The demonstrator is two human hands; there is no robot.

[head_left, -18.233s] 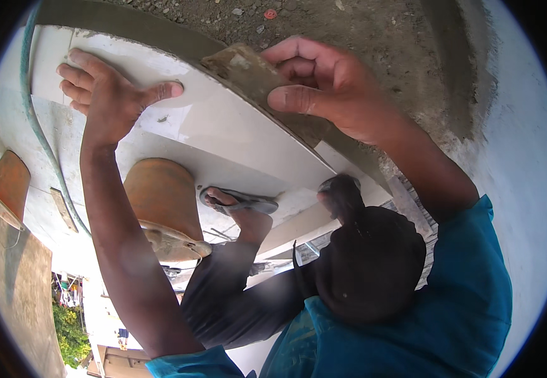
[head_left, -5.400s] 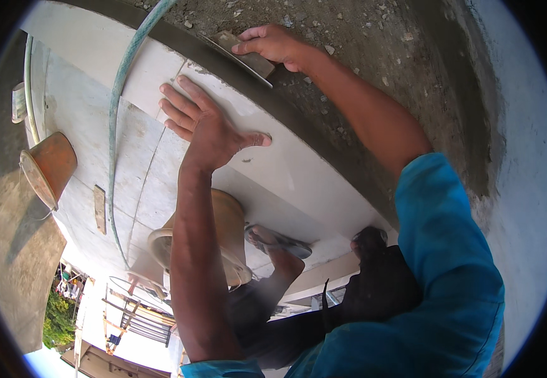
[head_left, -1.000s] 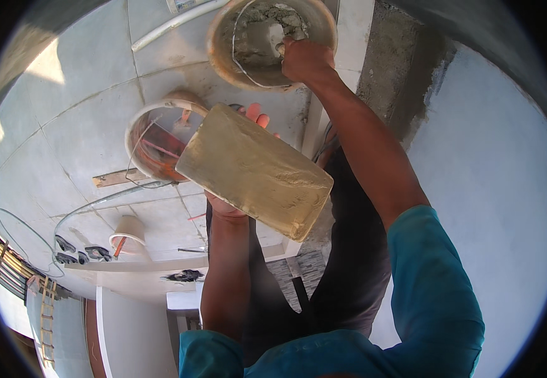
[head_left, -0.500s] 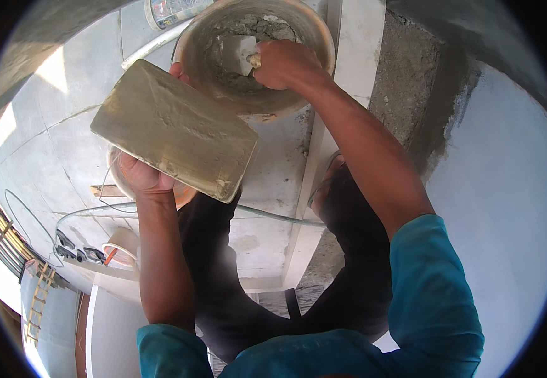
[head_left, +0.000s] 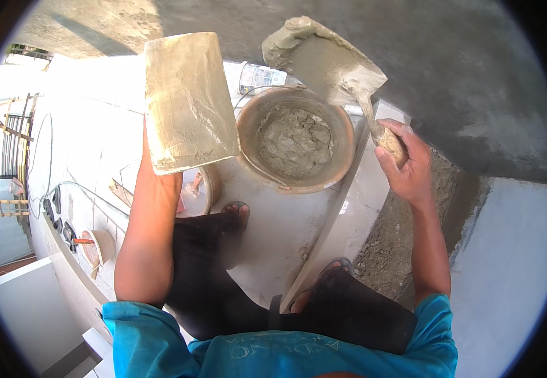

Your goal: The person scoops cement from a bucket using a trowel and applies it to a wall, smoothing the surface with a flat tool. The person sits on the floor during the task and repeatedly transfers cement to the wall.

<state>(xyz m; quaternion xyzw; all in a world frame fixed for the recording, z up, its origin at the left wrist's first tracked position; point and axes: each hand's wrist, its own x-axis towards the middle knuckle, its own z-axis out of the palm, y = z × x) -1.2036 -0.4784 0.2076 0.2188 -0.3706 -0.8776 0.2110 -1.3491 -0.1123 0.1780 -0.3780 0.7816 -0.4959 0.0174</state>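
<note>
My left hand [head_left: 161, 178], mostly hidden, holds up a flat rectangular plaster float [head_left: 188, 101] smeared with pale cement, at the upper middle left. My right hand [head_left: 400, 159] grips the wooden handle [head_left: 392, 143] of a trowel, whose blade [head_left: 327, 66] carries wet grey mortar, raised near the grey wall. Between and below the two tools stands a wide bucket [head_left: 349, 148] holding lumpy mortar [head_left: 293, 142] and fitted with a wire handle.
A second bucket [head_left: 208, 189] is partly behind my left forearm, a small bucket [head_left: 103, 242] lies left along with a hose [head_left: 97, 200]. A tiled ledge [head_left: 343, 220] and rough cement strip [head_left: 399, 233] run on the right, beside grey walls [head_left: 462, 75] and bamboo ladders [head_left: 3, 208].
The trowel has risen out of the mortar bucket with a load on its blade, and the float has moved higher. Much earlier, my hands were at the ledge's edge. The view has shifted.
</note>
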